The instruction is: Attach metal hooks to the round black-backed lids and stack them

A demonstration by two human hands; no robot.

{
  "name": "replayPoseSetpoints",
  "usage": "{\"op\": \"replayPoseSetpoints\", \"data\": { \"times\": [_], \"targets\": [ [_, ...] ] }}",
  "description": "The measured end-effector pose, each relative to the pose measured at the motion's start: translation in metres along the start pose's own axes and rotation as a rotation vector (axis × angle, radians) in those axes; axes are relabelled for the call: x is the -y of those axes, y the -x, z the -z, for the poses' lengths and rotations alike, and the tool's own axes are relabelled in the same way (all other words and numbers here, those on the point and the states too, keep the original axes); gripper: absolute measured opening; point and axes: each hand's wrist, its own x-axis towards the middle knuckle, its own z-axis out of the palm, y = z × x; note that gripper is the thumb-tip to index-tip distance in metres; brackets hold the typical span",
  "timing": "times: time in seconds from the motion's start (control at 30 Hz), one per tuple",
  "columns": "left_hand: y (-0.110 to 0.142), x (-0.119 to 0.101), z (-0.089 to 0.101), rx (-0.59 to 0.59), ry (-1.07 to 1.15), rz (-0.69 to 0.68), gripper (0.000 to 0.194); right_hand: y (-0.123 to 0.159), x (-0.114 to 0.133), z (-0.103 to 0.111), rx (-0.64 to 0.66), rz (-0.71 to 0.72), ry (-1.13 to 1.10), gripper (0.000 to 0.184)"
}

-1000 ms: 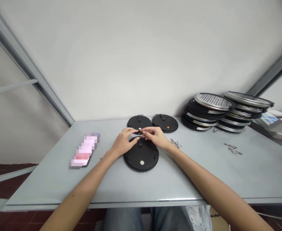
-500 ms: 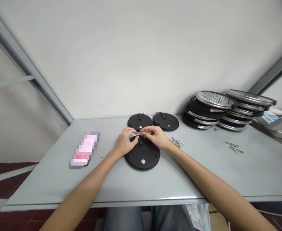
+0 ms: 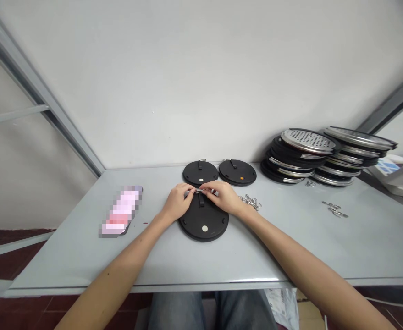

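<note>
A round black disc (image 3: 203, 222) with a small white dot lies flat on the grey table (image 3: 290, 247) in front of me. At its far edge, my left hand (image 3: 176, 203) and my right hand (image 3: 223, 196) meet fingertip to fingertip, both pinching a small metal clip (image 3: 198, 190) at the disc's black tab. Both hands' fingers are closed around the clip.
Two more black discs (image 3: 200, 173) (image 3: 237, 172) lie behind the one I hold. Loose metal clips (image 3: 251, 201) (image 3: 335, 209) sit to the right. Two stacks of black and perforated steel discs (image 3: 300, 153) (image 3: 354, 153) stand at the back right. A blurred pink object (image 3: 120, 211) lies at the left.
The view has shifted slightly. My hands stay pinched on the clip at the disc's tab, having moved a little toward the far edge.
</note>
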Motion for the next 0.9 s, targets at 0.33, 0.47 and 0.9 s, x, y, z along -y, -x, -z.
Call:
{"op": "replayPoseSetpoints", "data": {
  "times": [0.33,0.47,0.9],
  "targets": [
    [-0.001,-0.003,0.002,-0.011,0.148,0.016,0.021,0.000,0.004,0.003,0.017,-0.014,-0.084,0.020],
    [-0.002,-0.004,0.001,-0.048,0.241,0.063,0.020,-0.002,0.008,-0.001,-0.029,-0.115,-0.279,0.019],
    [-0.002,-0.013,0.004,-0.084,0.254,0.123,0.019,-0.004,0.009,-0.008,-0.115,-0.321,-0.641,0.027]
  ]
}}
